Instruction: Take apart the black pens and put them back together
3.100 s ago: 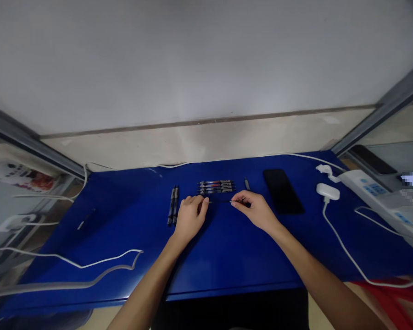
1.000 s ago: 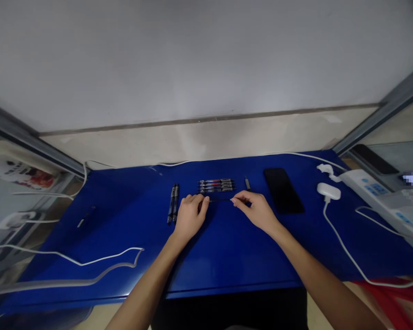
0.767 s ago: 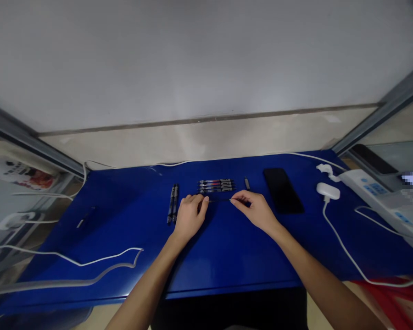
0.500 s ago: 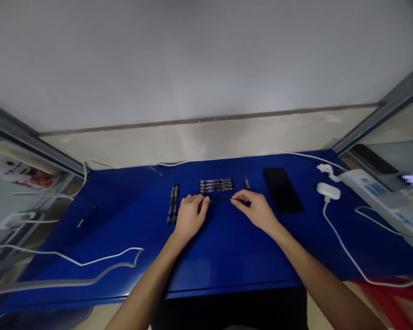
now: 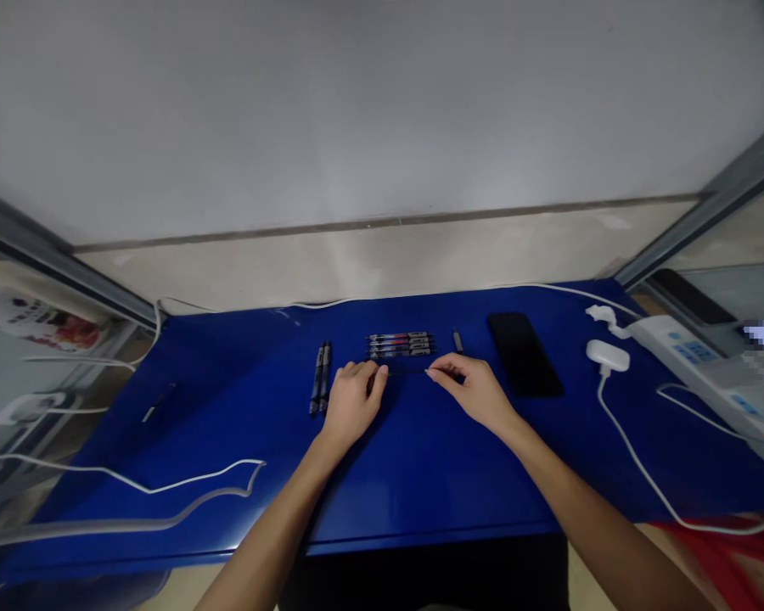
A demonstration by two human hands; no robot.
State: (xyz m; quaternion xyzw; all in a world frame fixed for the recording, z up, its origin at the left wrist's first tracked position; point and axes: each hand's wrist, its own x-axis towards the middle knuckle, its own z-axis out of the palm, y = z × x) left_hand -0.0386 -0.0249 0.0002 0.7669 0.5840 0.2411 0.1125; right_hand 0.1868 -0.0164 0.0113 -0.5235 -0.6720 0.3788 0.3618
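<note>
Hardly anything has moved since the earlier frames: both hands sit in nearly the same spots, thing between them likewise. Left hand (image 5: 355, 395) is curled, thumb and fingers closed on the left end of a thin, dark, straight rod (image 5: 408, 371) (pen-like, too fine to tell more); what is under the fingers is hidden. Right hand (image 5: 471, 386) pinches the rod's other end between thumb and fingertips, remaining fingers bent in. Rod lies level, side to side, its middle showing between the hands, over the glossy blue desk (image 5: 420, 484).

Just beyond it: a row of clear-and-grey pens (image 5: 400, 343) (about four, one with red in it), side by side, parallel to the rod. Just left of the left hand, a pair of dark pens with grey parts (image 5: 321, 373) points away from the person. Short grey cylindrical piece (image 5: 457, 341) is just beyond the right hand; flat black phone (image 5: 525, 355) lies right of that. Farther right: white rounded plastic charger case (image 5: 607, 355) on a white cable (image 5: 633, 458), near a white power strip with blue sockets (image 5: 700, 361).
</note>
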